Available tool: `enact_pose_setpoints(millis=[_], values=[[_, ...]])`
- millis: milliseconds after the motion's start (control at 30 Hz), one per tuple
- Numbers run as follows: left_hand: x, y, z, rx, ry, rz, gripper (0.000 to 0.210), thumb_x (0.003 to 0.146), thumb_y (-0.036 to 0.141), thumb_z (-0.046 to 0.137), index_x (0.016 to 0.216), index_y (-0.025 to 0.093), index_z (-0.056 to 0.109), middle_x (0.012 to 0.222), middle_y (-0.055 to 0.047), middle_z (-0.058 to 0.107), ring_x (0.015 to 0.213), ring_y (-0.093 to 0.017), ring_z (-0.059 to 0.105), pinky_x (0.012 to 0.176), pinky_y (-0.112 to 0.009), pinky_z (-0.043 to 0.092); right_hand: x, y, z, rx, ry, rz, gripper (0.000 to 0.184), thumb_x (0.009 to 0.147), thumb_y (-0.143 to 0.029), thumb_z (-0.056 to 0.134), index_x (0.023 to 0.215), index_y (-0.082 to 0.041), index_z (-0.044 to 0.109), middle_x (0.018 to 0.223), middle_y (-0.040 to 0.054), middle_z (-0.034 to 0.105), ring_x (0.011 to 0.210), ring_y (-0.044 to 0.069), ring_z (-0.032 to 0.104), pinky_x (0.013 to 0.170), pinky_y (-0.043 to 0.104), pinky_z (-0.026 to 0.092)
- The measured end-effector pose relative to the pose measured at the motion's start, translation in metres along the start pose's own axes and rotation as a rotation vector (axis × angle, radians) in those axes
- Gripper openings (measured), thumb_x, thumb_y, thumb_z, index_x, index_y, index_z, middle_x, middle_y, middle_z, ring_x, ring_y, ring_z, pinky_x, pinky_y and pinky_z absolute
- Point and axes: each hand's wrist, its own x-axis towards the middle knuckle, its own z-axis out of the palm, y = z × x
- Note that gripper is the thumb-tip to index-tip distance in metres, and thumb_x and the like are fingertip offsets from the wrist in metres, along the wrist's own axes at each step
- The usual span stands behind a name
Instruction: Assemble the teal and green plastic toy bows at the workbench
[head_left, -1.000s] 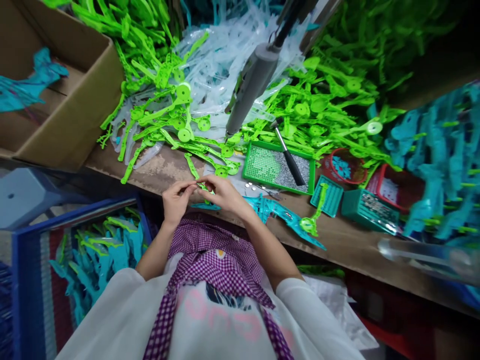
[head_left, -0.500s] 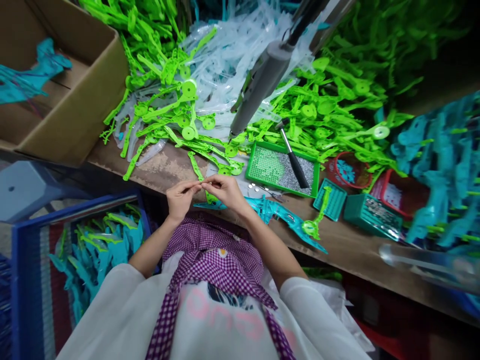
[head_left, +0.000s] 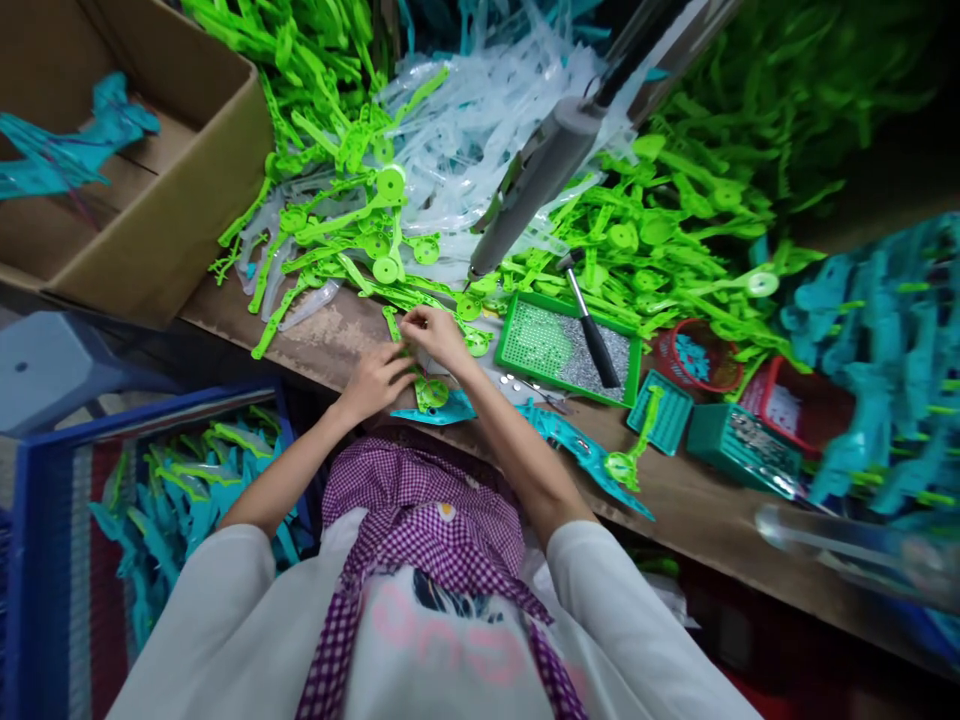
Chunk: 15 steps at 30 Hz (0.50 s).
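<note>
My left hand (head_left: 376, 382) reaches over the near edge of the bench with its fingers stretched and apart, by a lime-green plastic arm with a round end (head_left: 432, 395). Just above it, my right hand (head_left: 438, 338) has its thumb and fingers curled together in a pinch; anything between them is too small to make out. Under my right forearm lies a turquoise plastic body part (head_left: 574, 440), partly hidden by the arm. Another lime-green arm (head_left: 636, 450) rests across its right end.
A green tray (head_left: 536, 340) of small metal pieces carries a black-handled hammer (head_left: 596, 340). A grey power screwdriver (head_left: 536, 185) hangs over heaped green and clear parts. Small baskets (head_left: 660, 412) stand right; a cardboard box (head_left: 165, 200) and blue crate (head_left: 37, 560) are left.
My hands were together at the fingertips; now they have parted. The right moved up and slightly left, the left spread its fingers. The view shifted slightly.
</note>
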Motion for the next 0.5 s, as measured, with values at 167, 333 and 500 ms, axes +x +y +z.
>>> enact_pose_setpoints(millis=[167,333,500], values=[[-0.004,-0.002,0.006,0.034,-0.08,0.087,0.025,0.093,0.031,0.058,0.111,0.017,0.07,0.115,-0.012,0.07,0.113,-0.025,0.064,0.099,-0.048,0.054,0.016,0.0,0.008,-0.261,-0.133,0.075,0.016,0.079,-0.023,0.057,0.083,-0.016,0.071,0.082,0.0016,0.073,0.074,0.013,0.061,0.069,0.023,0.04],[-0.004,-0.004,0.006,0.013,-0.055,0.101,0.025,0.093,0.031,0.059,0.109,0.016,0.07,0.112,-0.012,0.07,0.111,-0.025,0.065,0.098,-0.048,0.054,0.023,-0.008,0.006,-0.475,-0.192,0.144,0.019,0.076,-0.023,0.058,0.086,-0.018,0.073,0.088,0.0049,0.075,0.083,0.019,0.066,0.072,0.026,0.043],[-0.004,-0.004,0.007,0.009,-0.071,0.085,0.025,0.092,0.032,0.059,0.107,0.016,0.071,0.111,-0.013,0.071,0.11,-0.024,0.065,0.098,-0.047,0.054,0.031,-0.023,0.006,-0.616,-0.273,0.213,0.024,0.078,-0.024,0.057,0.091,-0.018,0.075,0.097,0.01,0.076,0.094,0.024,0.068,0.077,0.028,0.047]])
